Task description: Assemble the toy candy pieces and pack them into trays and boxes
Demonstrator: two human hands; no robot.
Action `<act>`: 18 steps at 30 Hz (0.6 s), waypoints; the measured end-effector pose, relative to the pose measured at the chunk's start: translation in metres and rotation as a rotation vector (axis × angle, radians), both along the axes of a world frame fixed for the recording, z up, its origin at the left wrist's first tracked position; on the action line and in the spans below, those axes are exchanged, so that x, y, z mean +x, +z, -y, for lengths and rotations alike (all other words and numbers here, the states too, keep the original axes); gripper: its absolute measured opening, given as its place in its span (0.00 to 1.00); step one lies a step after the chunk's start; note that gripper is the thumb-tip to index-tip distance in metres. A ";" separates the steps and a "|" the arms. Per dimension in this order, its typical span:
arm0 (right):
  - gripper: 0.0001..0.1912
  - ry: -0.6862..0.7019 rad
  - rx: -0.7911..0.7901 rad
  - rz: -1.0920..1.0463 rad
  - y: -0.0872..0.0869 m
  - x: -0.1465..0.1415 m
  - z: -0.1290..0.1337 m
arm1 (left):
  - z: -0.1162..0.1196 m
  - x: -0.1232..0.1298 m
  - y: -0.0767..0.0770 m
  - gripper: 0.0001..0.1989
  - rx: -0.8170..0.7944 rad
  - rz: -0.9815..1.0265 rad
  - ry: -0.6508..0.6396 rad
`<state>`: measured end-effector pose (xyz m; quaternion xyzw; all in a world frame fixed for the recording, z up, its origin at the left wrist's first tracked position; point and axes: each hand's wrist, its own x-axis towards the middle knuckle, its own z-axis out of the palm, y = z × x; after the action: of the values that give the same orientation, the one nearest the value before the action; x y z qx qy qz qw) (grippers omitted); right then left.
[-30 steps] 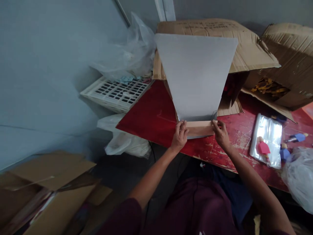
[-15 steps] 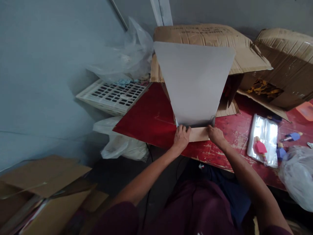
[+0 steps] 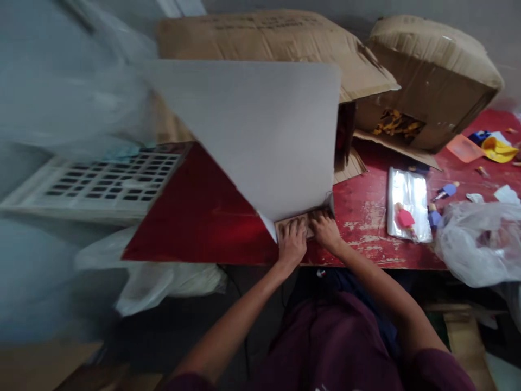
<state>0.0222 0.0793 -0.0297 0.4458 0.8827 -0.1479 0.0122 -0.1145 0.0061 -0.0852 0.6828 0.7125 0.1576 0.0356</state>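
Carton: white-lined, stood near the front edge of the red tabletop [image 3: 195,217]; tall pale panel [image 3: 260,125] raised at its back and tilted away, brown front flap [image 3: 309,231] low at the near side.
Left hand [image 3: 292,239]: laid over the left part of the front flap; fingers slightly spread and pointed away from the body; whether anything is pinched under them cannot be told.
Right hand [image 3: 325,231]: set just beside the left, at the flap's right end; fingers bent and bunched, tips partly hidden; pinch or plain press cannot be told.
Sleeves: maroon, worn on both upper arms; forearms bare.
Behind carton: printed cardboard box [image 3: 260,35], partly covered by the pale panel.
Right of it: second cardboard box [image 3: 431,81], orange-yellow pieces [image 3: 401,124] seen through its opening.
Right on tabletop: clear plastic sleeves [image 3: 415,187] stacked flat, pink paddle-shaped piece [image 3: 405,217] laid on top; two blue ones placed near; clear plastic bag [image 3: 480,244] bunched by the front edge.
Far right: orange tray [image 3: 464,148] and yellow piece [image 3: 500,150] placed close together.
Left: white slotted crate [image 3: 101,182], blurred; pale plastic bag [image 3: 163,279] seen below tabletop level.
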 end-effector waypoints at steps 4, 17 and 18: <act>0.23 -0.007 -0.041 -0.058 -0.005 0.010 0.012 | 0.017 0.010 -0.014 0.33 -0.026 0.045 -0.093; 0.23 -1.080 0.192 -0.259 0.007 0.269 -0.038 | 0.001 0.054 -0.006 0.29 -0.090 -0.004 -0.394; 0.23 -1.075 0.187 -0.303 0.007 0.274 -0.041 | -0.006 0.059 -0.008 0.29 -0.090 -0.010 -0.403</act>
<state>0.2962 0.1204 -0.0227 0.8056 0.5328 -0.1167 -0.2313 -0.0552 0.0122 -0.0930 0.8102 0.5678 0.1120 0.0934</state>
